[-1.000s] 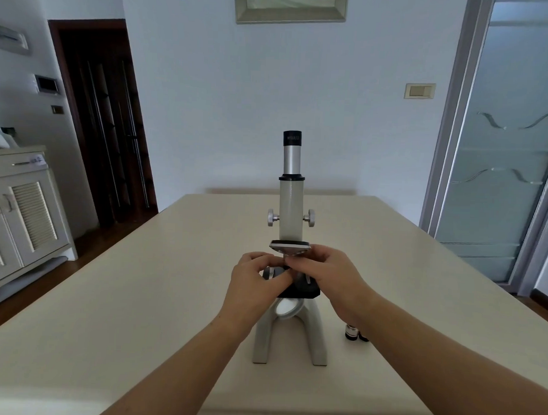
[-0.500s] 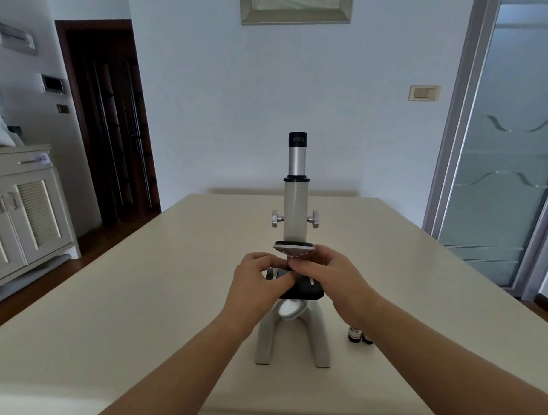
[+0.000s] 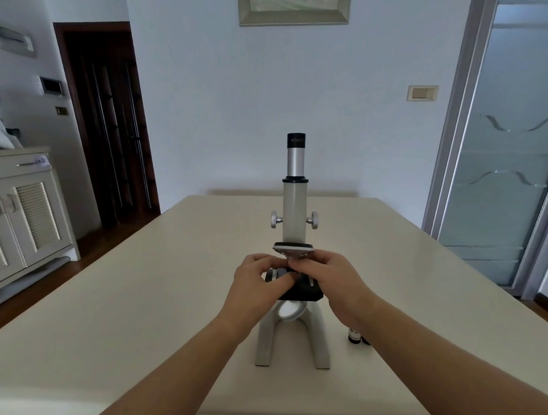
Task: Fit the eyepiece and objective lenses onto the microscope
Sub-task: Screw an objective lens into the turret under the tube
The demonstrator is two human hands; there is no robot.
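A grey microscope stands upright on the beige table. Its black-topped eyepiece sits in the tube. Both my hands meet under the silver nosepiece, above the black stage. My left hand pinches a small silver-and-black objective lens, mostly hidden by its fingers. My right hand has its fingertips closed at the nosepiece's lower edge, touching the left fingers. Another objective lens stands on the table right of the base, beside a dark piece half hidden by my right forearm.
The round mirror shows between the legs of the base. A white cabinet stands at the left, a dark wooden door behind it, and a frosted glass door at the right.
My hands stay at the nosepiece with only small finger shifts. The view has drifted slightly.
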